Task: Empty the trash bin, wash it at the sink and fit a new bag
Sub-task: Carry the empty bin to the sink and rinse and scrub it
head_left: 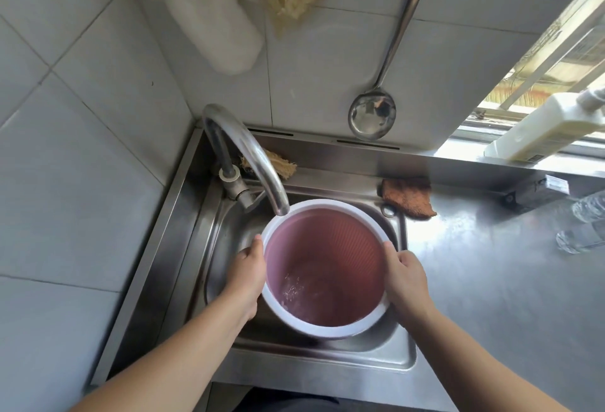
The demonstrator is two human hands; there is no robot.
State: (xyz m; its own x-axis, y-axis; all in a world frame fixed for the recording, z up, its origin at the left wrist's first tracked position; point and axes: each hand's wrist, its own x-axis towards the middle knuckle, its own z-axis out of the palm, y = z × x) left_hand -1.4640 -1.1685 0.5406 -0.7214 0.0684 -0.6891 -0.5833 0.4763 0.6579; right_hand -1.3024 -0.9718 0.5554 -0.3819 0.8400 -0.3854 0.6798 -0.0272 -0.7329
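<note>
A pink trash bin (327,248) with a white rim stands upright in the steel sink (376,349), its mouth under the curved tap spout (255,163). Some water with bubbles lies in its bottom. No bag is in it. My left hand (247,275) grips the bin's left side just below the rim. My right hand (406,275) holds the right side, thumb on the rim. The bin hides most of the sink basin.
A brown cloth (409,197) lies on the steel counter (491,280) right of the sink. A loofah (278,164) sits behind the tap. A ladle (373,117) hangs on the tiled wall. A soap bottle (537,130) stands on the window sill, clear bottles (586,221) at far right.
</note>
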